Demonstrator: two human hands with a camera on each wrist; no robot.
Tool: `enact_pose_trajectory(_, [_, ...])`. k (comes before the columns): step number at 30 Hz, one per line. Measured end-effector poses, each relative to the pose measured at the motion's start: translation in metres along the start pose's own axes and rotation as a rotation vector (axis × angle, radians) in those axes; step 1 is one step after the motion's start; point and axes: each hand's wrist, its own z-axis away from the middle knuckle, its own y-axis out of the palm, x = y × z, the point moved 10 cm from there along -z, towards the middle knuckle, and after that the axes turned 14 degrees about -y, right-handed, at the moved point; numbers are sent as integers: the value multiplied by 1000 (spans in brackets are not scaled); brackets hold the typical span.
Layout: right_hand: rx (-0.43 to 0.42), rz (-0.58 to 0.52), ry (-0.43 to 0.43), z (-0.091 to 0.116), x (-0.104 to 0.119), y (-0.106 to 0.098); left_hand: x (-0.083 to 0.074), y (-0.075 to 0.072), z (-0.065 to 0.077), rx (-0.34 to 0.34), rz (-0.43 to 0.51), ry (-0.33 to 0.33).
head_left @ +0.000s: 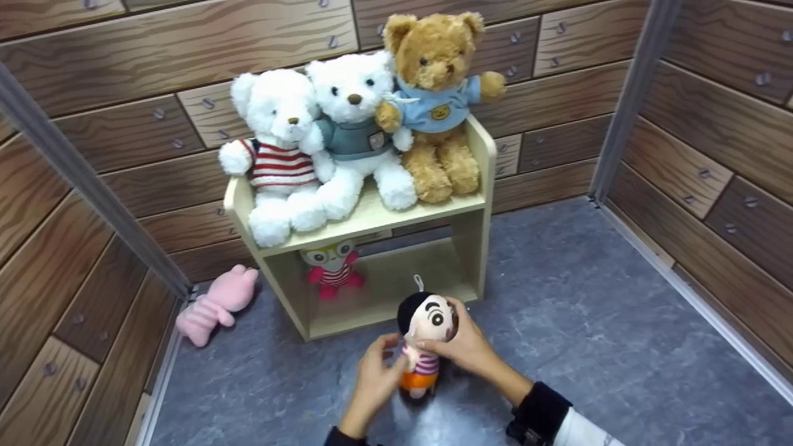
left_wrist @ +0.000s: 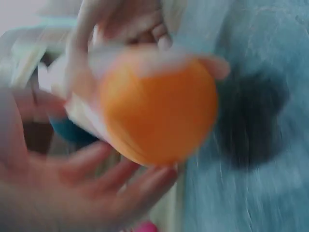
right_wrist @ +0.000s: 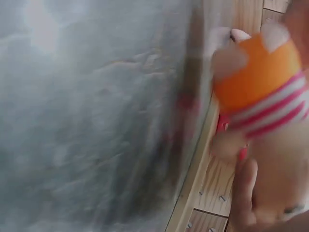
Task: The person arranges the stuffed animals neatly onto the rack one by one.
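Note:
A plush doll (head_left: 426, 364) with black hair, a big round eye, a pink-and-white striped top and orange shorts is held upright in front of the shelf. My right hand (head_left: 469, 345) grips it by the head, thumb across the lower face and fingers behind. At its other side is my left hand (head_left: 374, 376). In the left wrist view, the left fingers (left_wrist: 128, 186) reach loosely along the doll's blurred orange shorts (left_wrist: 161, 113). The right wrist view has the striped top (right_wrist: 273, 108) and short legs turned toward the camera.
A small wooden shelf (head_left: 487, 248) carries a white bear (head_left: 282, 164) in stripes, another white bear (head_left: 356, 136) in green and a brown bear (head_left: 437, 105) in blue. A pink-and-red plush (head_left: 334, 272) sits in its lower compartment. On the grey floor lies a pink plush (head_left: 217, 306). Wood-patterned walls stand around.

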Motion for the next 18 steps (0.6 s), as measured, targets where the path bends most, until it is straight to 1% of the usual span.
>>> enact_pose_trajectory(1, [-38,56,20,3,-2,-5,-10,3,1,-88,-81,52])
enact_pose_trajectory(2, [-71,90,34,5,-4,-10,-18,8,2,-163,-157,87])
enact_pose_trajectory(4, [-119,120,36,6,-3,-16,-32,18,2,-281,-286,142])
enact_pose_trajectory(6, [-152,110,10,3,2,-21,-40,27,-1,-382,-384,166])
enact_pose_trajectory(8, [-165,85,-35,-2,9,-26,-43,32,-9,-476,-438,141])
enact_pose_trajectory(9, [-167,81,-67,-5,13,-28,-42,32,-15,-522,-450,120])
enact_pose_trajectory(11, [-153,65,-128,-11,21,-31,-40,32,-28,-596,-444,75])
enact_pose_trajectory(13, [-125,57,-176,-18,27,-33,-36,31,-43,-635,-400,39])
enact_pose_trajectory(16, [-117,84,-205,-26,30,-39,-32,28,-64,-644,-312,17])
enact_pose_trajectory(18, [-153,101,-210,-29,30,-48,-29,25,-76,-635,-264,3])
